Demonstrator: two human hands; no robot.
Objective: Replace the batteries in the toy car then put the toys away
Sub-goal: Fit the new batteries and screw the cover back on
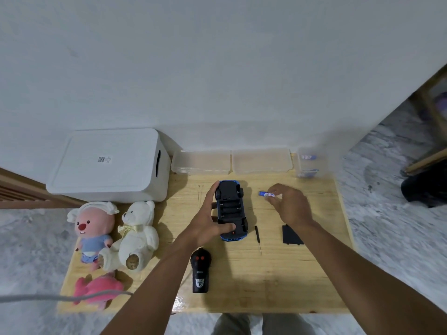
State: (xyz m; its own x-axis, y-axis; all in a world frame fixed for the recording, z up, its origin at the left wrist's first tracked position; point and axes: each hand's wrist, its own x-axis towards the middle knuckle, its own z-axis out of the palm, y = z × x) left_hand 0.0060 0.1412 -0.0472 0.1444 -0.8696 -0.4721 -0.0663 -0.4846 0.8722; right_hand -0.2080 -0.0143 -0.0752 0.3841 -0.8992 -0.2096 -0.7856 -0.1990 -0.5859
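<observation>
Left hand [210, 220] clamps upturned car [231, 210] steady at centre frame, bay open; right hand [287, 203] fingers pinch battery [266, 194] for loading.

Light wooden desk [290, 281], set against a plain white wall [217, 68]. Two clear rectangular plastic containers [200, 163] [261, 160], lidded, placed side by side along the desk's far edge. Grey cable [36, 298], laid across the near left corner. Grey marbled floor [387, 189], on which a black object [423, 189], blurred, is seen at right, beside a wooden frame [428, 155].
</observation>
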